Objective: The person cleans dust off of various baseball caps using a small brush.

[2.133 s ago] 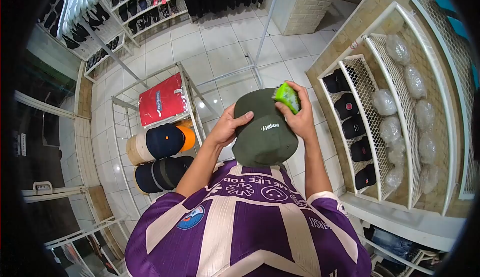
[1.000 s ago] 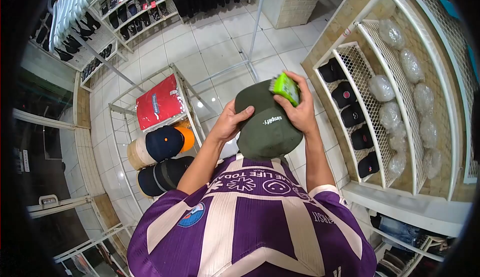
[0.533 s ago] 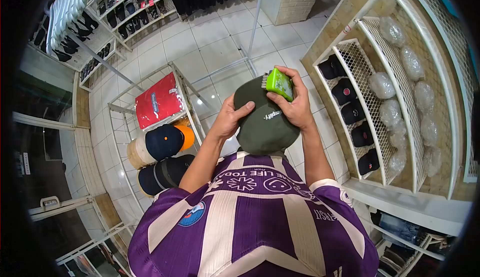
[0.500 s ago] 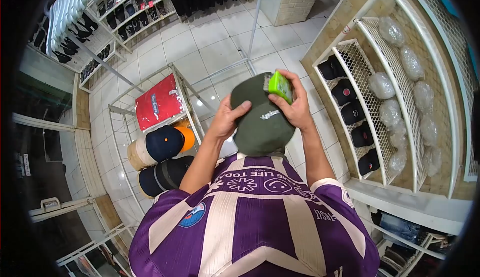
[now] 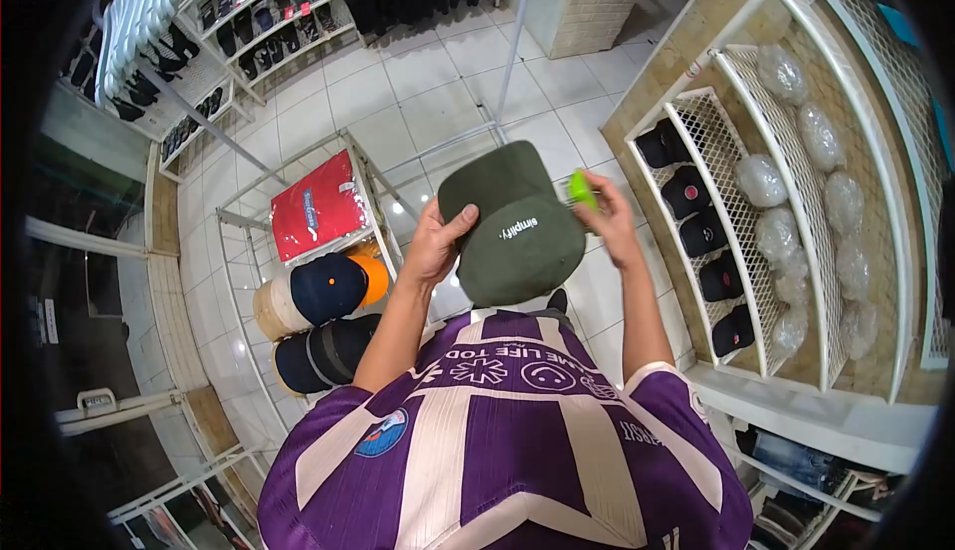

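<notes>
A dark green cap with white "simplify." lettering is in front of my chest, its brim pointing away from me. My left hand grips the cap's left side near the brim, with the thumb on top. Just right of the cap, my right hand holds a bright green brush between thumb and fingers. The brush is apart from the cap, and its bristles face the cap.
A white wire rack at the left holds a packed red shirt and several stacked caps. White mesh shelves at the right carry black caps and plastic-wrapped bundles. Hangers hang at the upper left.
My right hand has moved right with the green brush, off the brim. The cap has turned slightly, and its lettering shows fully.
</notes>
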Demonstrator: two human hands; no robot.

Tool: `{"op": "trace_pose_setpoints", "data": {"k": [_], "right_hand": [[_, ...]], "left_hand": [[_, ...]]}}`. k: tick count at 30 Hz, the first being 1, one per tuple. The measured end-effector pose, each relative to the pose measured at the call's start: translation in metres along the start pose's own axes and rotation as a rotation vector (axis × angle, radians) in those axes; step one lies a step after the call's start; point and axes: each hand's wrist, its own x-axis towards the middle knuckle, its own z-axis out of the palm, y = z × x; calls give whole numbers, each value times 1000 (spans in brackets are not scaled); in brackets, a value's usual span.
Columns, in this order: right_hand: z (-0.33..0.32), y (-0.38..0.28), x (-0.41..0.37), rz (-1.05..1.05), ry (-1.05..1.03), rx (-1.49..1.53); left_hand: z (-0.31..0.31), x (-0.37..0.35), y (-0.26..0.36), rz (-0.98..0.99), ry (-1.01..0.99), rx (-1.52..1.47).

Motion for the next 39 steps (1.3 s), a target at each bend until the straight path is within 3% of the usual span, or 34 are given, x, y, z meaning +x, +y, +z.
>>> {"op": "trace_pose_setpoints", "data": {"k": [1,4,5,7,9,11,12,13,15,19,21,24,27,29,31,32,35,36,39], "right_hand": [[-8,1,-3,52,72,97],[-12,-28,-4,121,26,730],[-10,-27,-4,111,29,730],[-10,-26,-4,173,-199,811],[-11,-32,2,213,-241,760],[-10,-41,4,181,-146,359],[-7,-52,6,177,-113,326],[-5,-58,8,182,-111,327],[-4,-70,12,104,-190,132],[16,-85,21,126,-262,18],[22,-90,26,116,-280,-48],[26,-88,24,65,-251,-67],[34,-95,17,-26,-186,-310],[51,-104,8,-465,18,-984],[65,-114,-4,-474,-113,-956],[62,-108,-2,-449,-88,-945],[38,-80,12,-300,112,-886],[36,-81,18,-315,188,-965],[44,-100,3,-356,138,-851]], "left_hand": [[-4,2,0,0,16,0],[-5,6,-1,85,-60,-112],[-1,8,-3,87,-70,-108],[4,9,-10,144,-15,-47],[3,11,-11,169,51,18],[-9,9,-5,117,-11,316],[-7,9,0,115,-41,341],[-11,13,10,137,-188,556],[-3,12,31,-105,-270,1026],[14,4,26,-38,-312,718],[6,7,13,-164,-452,617],[5,2,8,-220,-369,495],[9,1,4,-241,-255,452],[15,1,-1,-254,-192,470],[25,1,-5,-241,-133,344],[26,0,-1,-182,-202,513],[28,1,-3,-115,-266,618],[31,-1,-5,-147,-205,593],[32,0,-12,-6,-181,649]]}}
